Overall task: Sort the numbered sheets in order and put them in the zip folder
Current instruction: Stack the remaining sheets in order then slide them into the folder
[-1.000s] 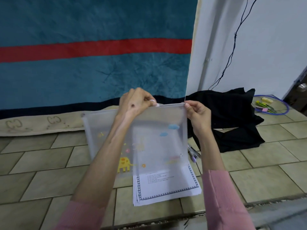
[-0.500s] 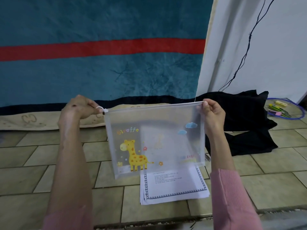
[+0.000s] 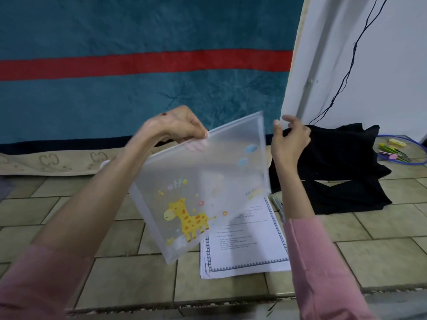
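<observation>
- Head view: the left hand [image 3: 178,125] holds the zip folder [image 3: 203,185] up in the air by its top edge, with a tight grip of curled fingers and thumb.
- The zip folder is see-through and tilted, with its right corner higher than its left. It has a yellow giraffe and small blue clouds printed on it.
- The right hand [image 3: 288,139] is just beside the right edge of the folder. I cannot tell if it touches the folder. Its grip is loose, the fingers are half bent, and it holds nothing.
- The sheets [image 3: 247,245] lie in a pile on the tiled floor [image 3: 129,278], under and a bit behind the folder. The top sheet has a dark border and lines of print too small to read.
- Both arms wear pink sleeves.
- A black cloth [image 3: 342,165] lies on the floor to the right, behind the right hand.
- A blue blanket [image 3: 138,93] with a red stripe hangs at the back.
- Some colored pens [image 3: 392,152] lie far to the right, beside a blue ring.
</observation>
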{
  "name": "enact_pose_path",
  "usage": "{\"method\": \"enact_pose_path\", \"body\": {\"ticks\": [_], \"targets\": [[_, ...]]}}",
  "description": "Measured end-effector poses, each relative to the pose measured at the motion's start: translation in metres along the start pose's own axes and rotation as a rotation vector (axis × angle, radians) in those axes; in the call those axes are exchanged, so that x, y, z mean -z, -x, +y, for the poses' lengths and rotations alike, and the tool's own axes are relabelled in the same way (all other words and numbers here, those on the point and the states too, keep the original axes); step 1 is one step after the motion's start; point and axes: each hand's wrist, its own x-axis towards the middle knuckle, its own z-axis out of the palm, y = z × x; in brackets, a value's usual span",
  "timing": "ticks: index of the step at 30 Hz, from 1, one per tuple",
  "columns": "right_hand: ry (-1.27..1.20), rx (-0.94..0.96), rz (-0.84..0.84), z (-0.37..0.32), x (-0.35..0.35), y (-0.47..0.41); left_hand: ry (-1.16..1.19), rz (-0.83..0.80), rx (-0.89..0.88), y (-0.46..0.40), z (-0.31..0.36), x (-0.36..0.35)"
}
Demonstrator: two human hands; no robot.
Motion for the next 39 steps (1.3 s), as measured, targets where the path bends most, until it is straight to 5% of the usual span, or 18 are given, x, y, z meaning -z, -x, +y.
{"method": "enact_pose_path", "body": {"ticks": [1, 4, 6, 13, 17, 23, 29, 33, 39], "targets": [[0.005, -0.052, -0.032, -0.007, -0.002, 0.006, 0.042, 0.026, 0.019, 0.002, 0.001, 0.005], [-0.305, -0.486, -0.595, -0.037, -0.014, 0.028, 0.144, 0.063, 0.075, 0.006, 0.005, 0.010], [-0.471, -0.624, -0.752, -0.048, -0.026, 0.041, 0.118, 0.064, 0.096, 0.009, 0.007, 0.005], [-0.559, -0.536, -0.560, -0.055, -0.038, 0.049, -0.060, 0.205, 0.080, 0.020, 0.007, -0.023], [-0.251, -0.274, -0.498, -0.049, -0.032, 0.037, -0.013, -0.009, 0.076, 0.019, 0.008, -0.044], [-0.108, -0.085, -0.544, -0.040, -0.004, 0.027, -0.172, 0.514, -0.227, -0.021, -0.005, -0.015], [-0.292, -0.102, -0.775, -0.054, 0.021, 0.017, 0.086, 0.297, -0.298, -0.038, 0.000, -0.003], [-0.206, -0.052, -0.771, -0.056, 0.021, 0.011, 0.316, 0.354, -0.304, -0.036, -0.008, 0.002], [-0.049, 0.078, -0.680, -0.056, 0.002, 0.011, 0.310, 0.314, -0.313, -0.028, -0.014, 0.016]]}}
